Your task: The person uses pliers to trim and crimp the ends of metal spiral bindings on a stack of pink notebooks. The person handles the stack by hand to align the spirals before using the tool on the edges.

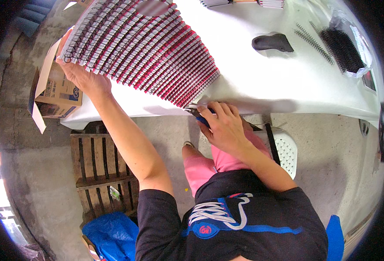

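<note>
your left hand (pixel 81 74) lies flat and open at the upper left of the frame, fingers pressed on the left end of the booklets (pixel 144 48). these are red, wire-bound, fanned out in a long overlapping row that runs from the upper left down to the middle of the white surface (pixel 261 82). your right hand (pixel 222 124) sits at the middle of the frame, curled around a small dark tool (pixel 198 114) right at the lower right end of the row, at the surface's near edge. a dark grip-shaped object (pixel 273 42) lies at the upper right, and a bag of black wire coils (pixel 342 48) farther right. a cardboard box (pixel 57 91) stands at the left, beside the surface.
</note>
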